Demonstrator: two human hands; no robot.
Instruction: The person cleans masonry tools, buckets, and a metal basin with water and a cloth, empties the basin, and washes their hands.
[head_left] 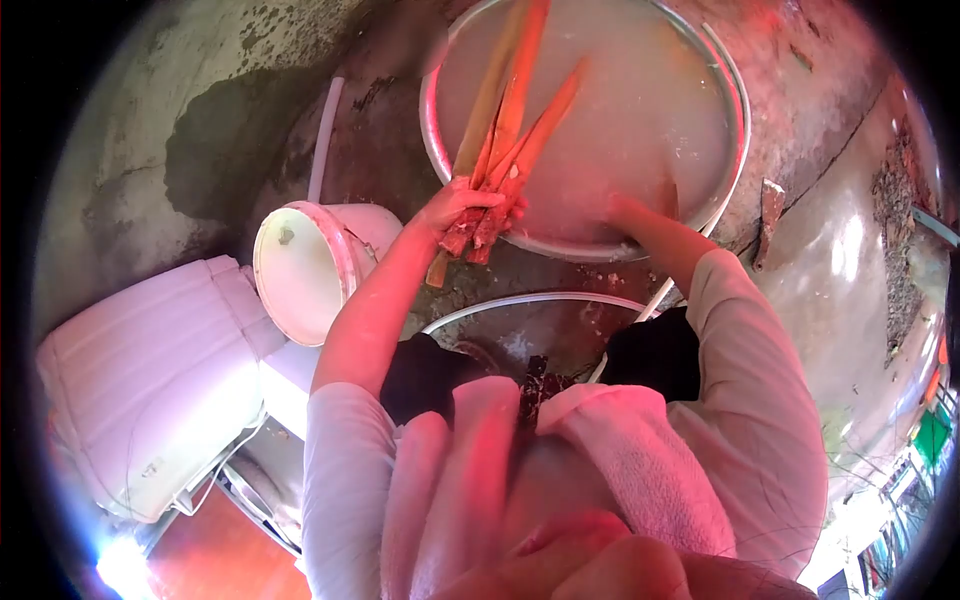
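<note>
My left hand point(468, 205) is closed around a bundle of long, flat, pointed strips point(520, 130), orange-brown with rough, ragged lower ends; whether they are wood or plant stalks I cannot tell. The strips fan upward over the near left rim of a wide round tub point(437, 150). Cloudy greyish water point(610, 100) fills the tub. My right hand point(622, 208) reaches into this water near the tub's close edge, its fingers hidden below the surface. Beside the right wrist, a dark strip-like piece point(669, 195) shows in the water.
A white bucket point(300, 275) lies tipped on its side at the left, near a pale pipe point(326, 140). Below it stands a large white container point(165, 370). A reddish broken piece point(769, 222) rests on the wet concrete floor point(830, 200) at right.
</note>
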